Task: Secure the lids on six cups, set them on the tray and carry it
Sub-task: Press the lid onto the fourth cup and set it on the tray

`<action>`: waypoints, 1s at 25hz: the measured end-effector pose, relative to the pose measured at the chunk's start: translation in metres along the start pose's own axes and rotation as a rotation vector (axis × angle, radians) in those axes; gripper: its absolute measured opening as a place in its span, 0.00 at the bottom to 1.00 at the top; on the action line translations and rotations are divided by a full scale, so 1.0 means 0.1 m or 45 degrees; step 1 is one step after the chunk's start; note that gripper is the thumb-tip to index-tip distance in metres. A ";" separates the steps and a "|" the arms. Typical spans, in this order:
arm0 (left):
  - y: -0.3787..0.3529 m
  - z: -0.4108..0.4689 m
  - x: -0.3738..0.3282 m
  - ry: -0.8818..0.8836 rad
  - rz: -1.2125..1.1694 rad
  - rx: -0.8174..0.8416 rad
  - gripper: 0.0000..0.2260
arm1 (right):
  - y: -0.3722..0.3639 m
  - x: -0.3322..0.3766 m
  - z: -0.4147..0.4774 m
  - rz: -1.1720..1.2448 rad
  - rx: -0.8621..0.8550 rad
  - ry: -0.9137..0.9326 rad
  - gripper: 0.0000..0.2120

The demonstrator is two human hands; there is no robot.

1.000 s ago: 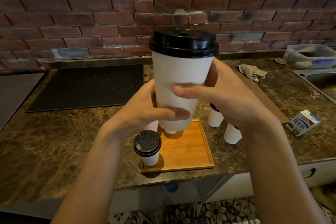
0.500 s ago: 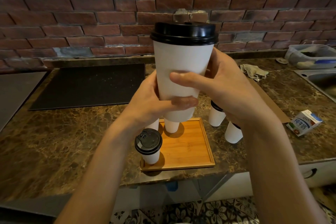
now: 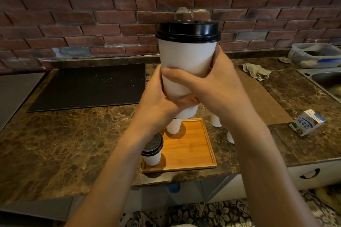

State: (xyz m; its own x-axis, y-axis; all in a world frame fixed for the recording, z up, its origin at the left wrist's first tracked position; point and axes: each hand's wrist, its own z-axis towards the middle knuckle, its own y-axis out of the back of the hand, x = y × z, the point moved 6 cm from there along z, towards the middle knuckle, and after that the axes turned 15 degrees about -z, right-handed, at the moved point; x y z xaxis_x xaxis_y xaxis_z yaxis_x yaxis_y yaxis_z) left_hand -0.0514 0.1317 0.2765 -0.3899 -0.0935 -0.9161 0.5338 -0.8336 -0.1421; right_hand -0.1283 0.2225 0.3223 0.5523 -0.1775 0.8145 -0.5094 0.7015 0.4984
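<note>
Paper cup (image 3: 186,68) with black lid (image 3: 188,31) held upright in the air above the wooden tray (image 3: 191,149), slightly higher in frame than a second ago. Left hand (image 3: 156,101) and right hand (image 3: 221,86) both grip its lower half, fingers (image 3: 218,57) clamped round the cup. The hands are now closer together: the right thumb (image 3: 175,75) reaches across the front to the left edge, and the left thumb is tucked under it. On the tray are a lidded cup (image 3: 152,153) – now partly behind the left forearm – and a second cup (image 3: 173,125). Two more cups (image 3: 215,120) stand on the counter (image 3: 64,143) just right of the tray. Milk carton (image 3: 306,122) unmoved.
</note>
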 end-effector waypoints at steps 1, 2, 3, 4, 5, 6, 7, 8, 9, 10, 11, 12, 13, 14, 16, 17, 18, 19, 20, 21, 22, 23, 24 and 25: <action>0.00 0.00 0.01 0.002 0.000 0.000 0.29 | 0.00 -0.01 0.00 -0.007 0.000 -0.005 0.38; 0.00 0.01 0.01 0.005 0.001 0.003 0.29 | 0.00 -0.01 0.01 -0.010 -0.002 -0.009 0.38; -0.01 0.01 0.00 0.009 0.001 0.009 0.29 | 0.01 -0.02 0.01 -0.006 -0.004 -0.011 0.38; -0.01 0.02 -0.01 0.015 0.000 0.023 0.29 | 0.01 -0.02 0.02 0.006 -0.003 -0.010 0.37; -0.02 0.02 -0.02 0.020 -0.004 0.042 0.29 | 0.02 -0.03 0.02 0.028 0.009 -0.007 0.36; -0.03 0.03 -0.03 0.026 -0.008 0.065 0.29 | 0.03 -0.03 0.04 0.057 0.035 -0.001 0.35; -0.03 0.04 -0.04 0.031 -0.013 0.089 0.30 | 0.04 -0.03 0.05 0.089 0.070 0.005 0.34; -0.03 0.04 -0.05 0.032 -0.015 0.111 0.30 | 0.04 -0.03 0.06 0.112 0.104 0.015 0.34; -0.03 0.05 -0.05 0.032 -0.011 0.132 0.30 | 0.06 -0.03 0.07 0.124 0.131 0.031 0.33; -0.03 0.06 -0.06 0.034 -0.003 0.149 0.31 | 0.07 -0.03 0.08 0.131 0.155 0.050 0.33; -0.02 0.06 -0.06 0.041 0.001 0.166 0.32 | 0.08 -0.03 0.09 0.145 0.180 0.072 0.32; -0.02 0.07 -0.06 0.052 -0.006 0.185 0.31 | 0.08 -0.02 0.09 0.169 0.208 0.095 0.32; -0.01 0.07 -0.06 0.068 -0.016 0.205 0.30 | 0.09 -0.01 0.09 0.197 0.239 0.117 0.32; -0.01 0.08 -0.06 0.088 -0.024 0.228 0.30 | 0.10 -0.01 0.09 0.224 0.271 0.136 0.32; -0.01 0.08 -0.06 0.127 -0.042 0.295 0.30 | 0.10 -0.02 0.09 0.241 0.332 0.162 0.32; -0.02 0.07 -0.06 0.144 -0.051 0.333 0.32 | 0.09 -0.03 0.09 0.229 0.359 0.171 0.33; -0.02 0.06 -0.06 0.162 -0.057 0.363 0.33 | 0.08 -0.05 0.09 0.217 0.386 0.177 0.35; -0.03 0.06 -0.06 0.179 -0.060 0.387 0.34 | 0.06 -0.05 0.09 0.220 0.412 0.182 0.36; -0.03 0.05 -0.06 0.189 -0.063 0.407 0.34 | 0.05 -0.06 0.08 0.238 0.433 0.182 0.36; -0.03 0.04 -0.06 0.194 -0.066 0.421 0.33 | 0.04 -0.07 0.08 0.262 0.446 0.178 0.35; -0.03 0.04 -0.05 0.197 -0.068 0.426 0.32 | 0.03 -0.08 0.07 0.278 0.455 0.175 0.34; -0.02 0.04 -0.04 0.198 -0.067 0.422 0.31 | 0.02 -0.09 0.07 0.282 0.460 0.173 0.33; -0.02 0.04 -0.04 0.196 -0.065 0.412 0.30 | 0.01 -0.09 0.07 0.275 0.460 0.174 0.33; -0.02 0.04 -0.03 0.192 -0.064 0.401 0.30 | 0.01 -0.09 0.07 0.257 0.454 0.175 0.32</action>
State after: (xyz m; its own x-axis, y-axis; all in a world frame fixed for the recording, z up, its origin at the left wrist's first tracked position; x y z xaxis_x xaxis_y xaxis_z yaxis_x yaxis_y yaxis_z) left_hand -0.0544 0.1313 0.2812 -0.2823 0.0138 -0.9592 0.2501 -0.9643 -0.0875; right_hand -0.1386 0.2203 0.3175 0.4890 0.0493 0.8709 -0.7989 0.4263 0.4244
